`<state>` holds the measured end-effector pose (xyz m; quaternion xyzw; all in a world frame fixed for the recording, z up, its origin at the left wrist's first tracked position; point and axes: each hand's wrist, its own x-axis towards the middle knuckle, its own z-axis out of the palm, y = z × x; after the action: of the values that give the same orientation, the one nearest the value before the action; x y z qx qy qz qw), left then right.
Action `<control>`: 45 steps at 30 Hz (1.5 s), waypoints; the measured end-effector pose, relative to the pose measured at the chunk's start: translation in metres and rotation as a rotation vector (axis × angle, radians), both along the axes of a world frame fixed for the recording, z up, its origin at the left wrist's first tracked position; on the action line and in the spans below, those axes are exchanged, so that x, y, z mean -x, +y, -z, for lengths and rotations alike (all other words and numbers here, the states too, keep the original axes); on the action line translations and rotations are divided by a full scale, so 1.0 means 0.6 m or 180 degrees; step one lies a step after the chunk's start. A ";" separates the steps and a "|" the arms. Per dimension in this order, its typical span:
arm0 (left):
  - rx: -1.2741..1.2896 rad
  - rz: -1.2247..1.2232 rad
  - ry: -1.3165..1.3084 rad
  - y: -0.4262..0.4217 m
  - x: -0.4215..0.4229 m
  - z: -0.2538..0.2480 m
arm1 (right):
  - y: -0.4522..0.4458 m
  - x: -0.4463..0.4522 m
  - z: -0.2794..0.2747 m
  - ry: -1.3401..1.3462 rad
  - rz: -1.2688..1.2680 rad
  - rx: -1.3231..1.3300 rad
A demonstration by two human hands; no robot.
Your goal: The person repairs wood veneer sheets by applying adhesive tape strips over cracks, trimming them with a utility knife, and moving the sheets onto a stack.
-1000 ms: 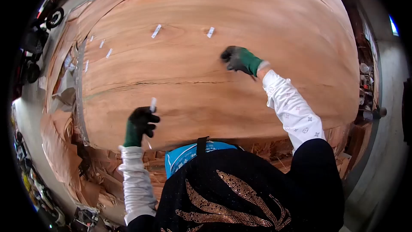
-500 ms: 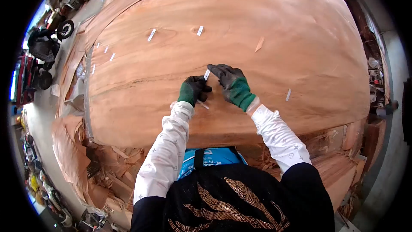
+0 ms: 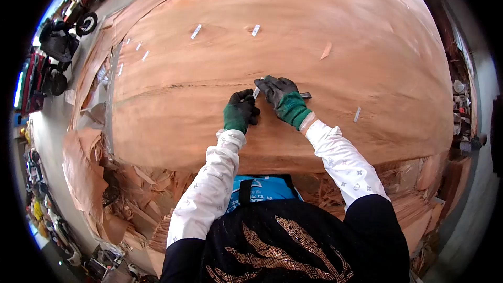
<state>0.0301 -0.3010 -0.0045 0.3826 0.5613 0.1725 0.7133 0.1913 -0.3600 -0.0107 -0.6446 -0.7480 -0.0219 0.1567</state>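
Note:
A large sheet of reddish-brown wood veneer [image 3: 209,136] lies under both hands, with a dark crack running across it to the left. My left hand [image 3: 241,111], in a black and green glove, has its fingers closed at the lower end of a small white tape strip [image 3: 256,93]. My right hand [image 3: 283,97], gloved alike, has its fingertips at the strip's upper end. From under its palm sticks the end of a dark tool [image 3: 306,95]; the rest of it is hidden.
More white tape strips [image 3: 255,30] are on the sheet, along with a loose veneer sliver [image 3: 326,51]. Torn veneer scraps [image 3: 133,183] are heaped below the near edge. Motorbikes [image 3: 57,47] stand at the far left, and shelves with small items [image 3: 460,102] at the right.
The view has shifted slightly, so the sheet's marks sit farther right and higher. My hands have drawn closer around the strip. The dark tool end now shows beside my right hand.

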 end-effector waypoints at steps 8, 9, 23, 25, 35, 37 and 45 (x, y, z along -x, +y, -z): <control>-0.1920 0.1203 0.0450 -0.011 0.016 0.062 | -0.018 0.009 0.020 -0.0796 -0.0118 0.0252; -0.1773 0.1471 0.1043 0.006 0.037 0.023 | -0.005 0.014 0.020 -0.0717 -0.0189 0.0142; -0.4030 0.1602 -0.0446 -0.021 0.317 -0.482 | 0.007 0.010 0.047 -0.1132 -0.0261 -0.0198; -0.4448 0.1583 -0.1027 0.010 0.353 -0.487 | 0.006 0.032 -0.014 -0.1271 -0.0181 0.0291; -0.3794 0.1066 -0.1045 0.231 0.623 -0.354 | 0.069 0.283 -0.100 0.2572 0.1747 0.2436; -0.3693 0.1040 -0.1083 0.290 0.670 -0.332 | 0.097 0.350 -0.077 0.2181 0.2196 0.2643; -0.3522 0.1168 -0.1309 0.459 0.722 -0.298 | 0.109 0.397 -0.038 0.0491 0.2564 0.2697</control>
<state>-0.4031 -0.0258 0.1745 0.7451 0.1647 0.3828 0.5207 -0.0469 -0.2946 0.0121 -0.8840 -0.3742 0.2680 -0.0813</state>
